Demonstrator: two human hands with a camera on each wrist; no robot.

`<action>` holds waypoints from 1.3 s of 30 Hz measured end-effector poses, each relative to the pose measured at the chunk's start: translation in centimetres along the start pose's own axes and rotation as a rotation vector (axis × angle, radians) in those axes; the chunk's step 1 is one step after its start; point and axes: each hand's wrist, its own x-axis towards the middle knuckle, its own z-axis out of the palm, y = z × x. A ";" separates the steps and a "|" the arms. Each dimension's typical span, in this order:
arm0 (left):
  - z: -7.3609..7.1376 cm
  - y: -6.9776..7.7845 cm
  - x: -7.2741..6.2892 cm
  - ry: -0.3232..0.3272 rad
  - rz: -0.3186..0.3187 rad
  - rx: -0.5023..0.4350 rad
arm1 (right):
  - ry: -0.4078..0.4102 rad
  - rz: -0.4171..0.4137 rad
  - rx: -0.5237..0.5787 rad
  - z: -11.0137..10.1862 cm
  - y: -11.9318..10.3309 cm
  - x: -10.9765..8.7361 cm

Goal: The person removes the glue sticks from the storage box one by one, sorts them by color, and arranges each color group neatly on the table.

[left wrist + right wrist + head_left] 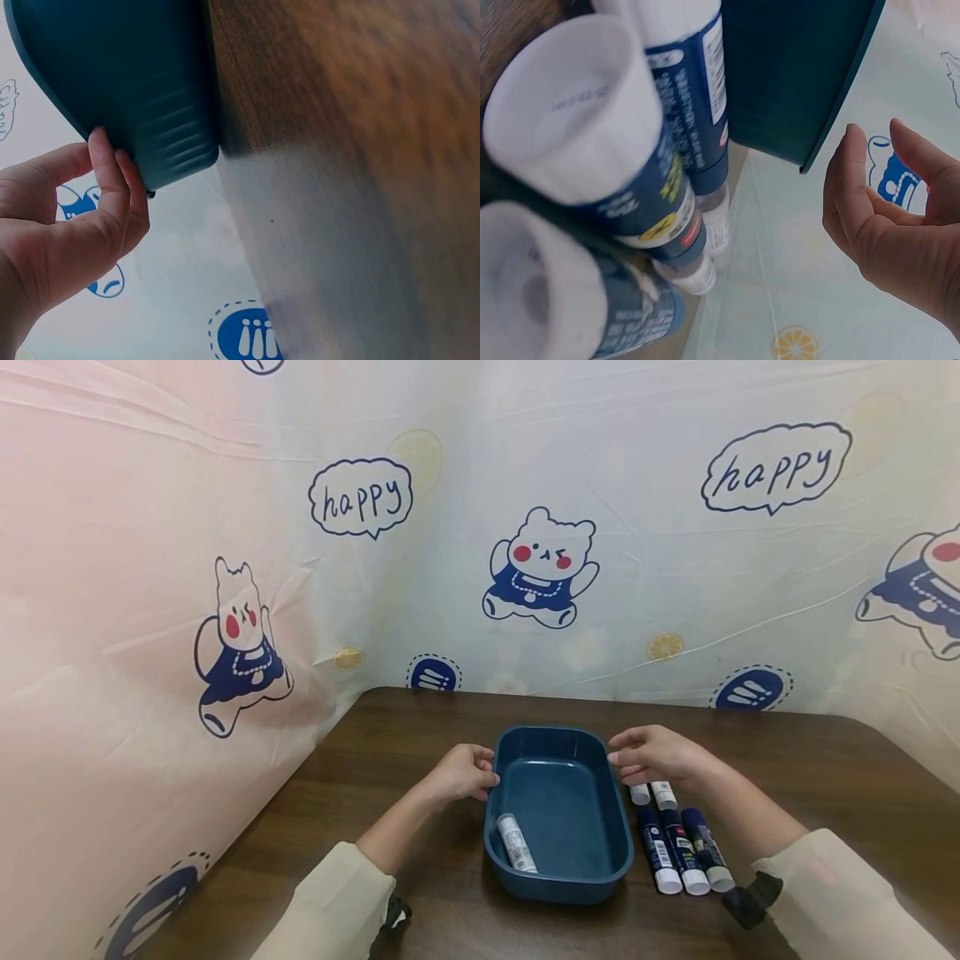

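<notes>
A dark teal rectangular tray with rounded corners stands on the brown table. Inside it, near the front left corner, lies a white glue stick. My left hand is at the tray's left side, its bent, relaxed fingertips right at the rim. On the other side, my right hand hovers by the far right rim; the right wrist view shows a gap between thumb and fingers and nothing held. Below it several glue sticks with navy labels and white ends lie together right of the tray.
Two white-ended sticks lie beyond the navy ones, partly under the right hand in the head view. A printed cloth with cartoon bears hangs behind and left of the table. Both wrists wear dark straps.
</notes>
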 end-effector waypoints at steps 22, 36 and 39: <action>0.0 0.0 0.0 -0.001 0.013 -0.004 | -0.036 -0.024 0.014 1.9 -1.4 0.3; 0.0 -0.1 0.1 -0.003 0.012 -0.013 | -0.085 -0.031 0.027 3.8 -2.0 0.6; 0.0 -0.1 0.1 -0.006 0.015 -0.016 | -0.098 -0.025 0.031 4.4 -1.9 0.5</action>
